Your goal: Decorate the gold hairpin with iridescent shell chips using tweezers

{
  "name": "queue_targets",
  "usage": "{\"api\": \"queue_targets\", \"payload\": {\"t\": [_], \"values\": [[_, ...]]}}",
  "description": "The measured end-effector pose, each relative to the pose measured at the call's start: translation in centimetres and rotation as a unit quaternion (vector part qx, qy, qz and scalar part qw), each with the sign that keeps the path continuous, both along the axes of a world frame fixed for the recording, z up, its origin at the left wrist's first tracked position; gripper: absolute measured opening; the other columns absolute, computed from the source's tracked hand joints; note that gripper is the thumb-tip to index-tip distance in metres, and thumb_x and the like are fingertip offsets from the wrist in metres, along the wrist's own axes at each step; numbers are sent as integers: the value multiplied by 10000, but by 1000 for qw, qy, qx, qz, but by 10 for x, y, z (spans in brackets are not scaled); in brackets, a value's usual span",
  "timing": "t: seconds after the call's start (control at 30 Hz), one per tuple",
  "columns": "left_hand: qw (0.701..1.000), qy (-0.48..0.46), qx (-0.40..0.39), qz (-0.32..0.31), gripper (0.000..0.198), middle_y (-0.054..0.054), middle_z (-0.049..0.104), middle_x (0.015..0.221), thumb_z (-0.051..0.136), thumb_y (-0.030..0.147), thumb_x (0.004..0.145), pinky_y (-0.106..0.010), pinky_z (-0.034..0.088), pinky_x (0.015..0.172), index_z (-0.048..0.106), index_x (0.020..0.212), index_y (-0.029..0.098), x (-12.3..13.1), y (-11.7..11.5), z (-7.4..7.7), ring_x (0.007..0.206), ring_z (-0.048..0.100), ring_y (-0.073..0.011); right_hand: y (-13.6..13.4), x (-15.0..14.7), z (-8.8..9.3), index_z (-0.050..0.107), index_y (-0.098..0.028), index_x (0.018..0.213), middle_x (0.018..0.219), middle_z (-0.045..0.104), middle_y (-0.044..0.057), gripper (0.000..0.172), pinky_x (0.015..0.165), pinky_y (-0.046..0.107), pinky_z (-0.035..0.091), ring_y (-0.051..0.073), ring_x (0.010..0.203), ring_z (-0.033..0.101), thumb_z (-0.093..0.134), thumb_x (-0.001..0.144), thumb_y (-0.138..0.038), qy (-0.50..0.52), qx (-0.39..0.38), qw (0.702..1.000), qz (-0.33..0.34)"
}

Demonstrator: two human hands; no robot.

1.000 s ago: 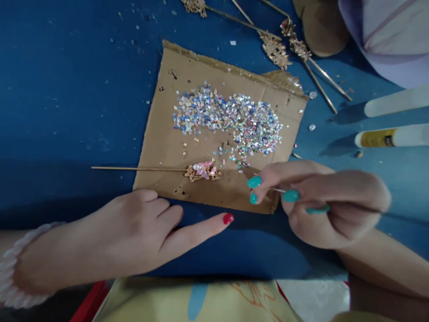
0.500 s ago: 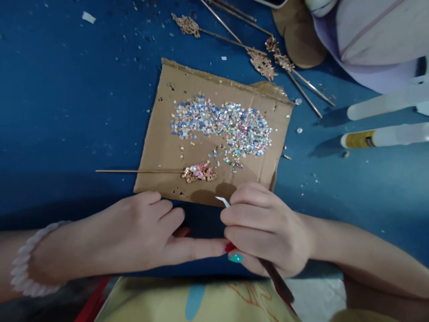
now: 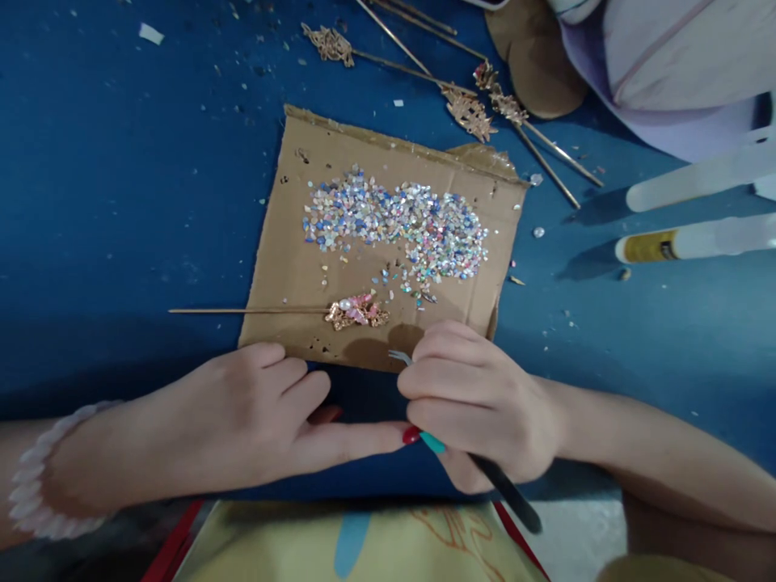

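My right hand (image 3: pixel 478 404) is closed around tweezers (image 3: pixel 512 497), whose fine bent tips stick out past the knuckles with a small gap between them. My left hand (image 3: pixel 260 420) rests at the near edge of the cardboard sheet (image 3: pixel 272 242), its fingers loosely curled and the thumb stretched away from them. That thumb touches the right hand near its green-nailed finger; nothing shows in the left hand. Just beyond both hands lies a gold hairpin (image 3: pixel 357 311) with pink pieces and a pearl on its ornament. Small shiny blue, white and pink chips (image 3: pixel 394 218) are spread behind it.
Several gold hairpins (image 3: pixel 466 109) lie crossed on the blue table at the back. Two white tubes (image 3: pixel 697 242) point in from the right, near a loose pearl (image 3: pixel 539 232). Brown round pieces (image 3: pixel 546 77) sit at the upper right, beside a pale lilac item (image 3: pixel 672 133).
The tweezer tips have parted slightly, and their handle has swung a little to the right. The green-nailed finger has shifted up. The whole view has drifted slightly.
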State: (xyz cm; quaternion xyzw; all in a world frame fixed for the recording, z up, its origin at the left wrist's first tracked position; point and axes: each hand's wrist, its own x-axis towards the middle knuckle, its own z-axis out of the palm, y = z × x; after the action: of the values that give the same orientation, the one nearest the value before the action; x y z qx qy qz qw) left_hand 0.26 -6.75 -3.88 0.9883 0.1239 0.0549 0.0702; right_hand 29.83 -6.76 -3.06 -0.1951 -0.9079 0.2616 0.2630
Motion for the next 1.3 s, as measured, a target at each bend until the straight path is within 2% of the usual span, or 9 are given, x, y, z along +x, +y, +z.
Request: {"api": "queue_targets", "payload": {"t": [0.17,0.43,0.67,0.83,1.1,1.3], "values": [[1000,-14,-1,1,853,52,504,716,442,28,1036,-384,286,611,199,1792,339,0,1,1,620,465,-180,1,0,1,664,-188,776,795,684,62,324,711,376,491,212,775,533,464,1009,-86,5,4,1000,-17],[1000,-20,-14,16,905,58,496,723,435,-3,974,-388,291,621,228,1781,351,2,-1,-1,617,450,-180,1,-1,1,652,-197,808,834,701,60,285,741,379,506,216,806,540,483,1029,-134,7,4,1000,-23],[1000,6,17,6,913,78,512,735,438,-18,992,-375,324,631,141,1795,299,2,2,3,619,470,-157,0,0,0,632,-200,843,875,679,61,250,767,378,506,216,826,541,483,1025,-115,13,-7,1000,-24],[1000,13,10,-7,907,80,531,739,452,-26,976,-357,329,624,185,1784,288,2,5,7,619,458,-146,1,-1,1,616,-205,845,884,671,61,248,777,382,497,216,831,561,469,1024,-115,3,-11,1000,-24],[999,29,18,8,931,74,534,755,396,-46,1009,-374,283,665,37,1802,285,0,1,5,639,468,-154,1,-1,-2,595,-214,848,878,690,59,231,763,375,503,211,830,553,462,999,-102,12,-3,999,-29],[999,21,29,9,906,74,505,757,440,-33,973,-363,300,657,176,1782,278,-1,0,1,649,460,-155,1,-1,-1,590,-215,863,886,677,60,239,774,369,507,208,838,548,449,1011,-92,7,-10,999,-32]]}}
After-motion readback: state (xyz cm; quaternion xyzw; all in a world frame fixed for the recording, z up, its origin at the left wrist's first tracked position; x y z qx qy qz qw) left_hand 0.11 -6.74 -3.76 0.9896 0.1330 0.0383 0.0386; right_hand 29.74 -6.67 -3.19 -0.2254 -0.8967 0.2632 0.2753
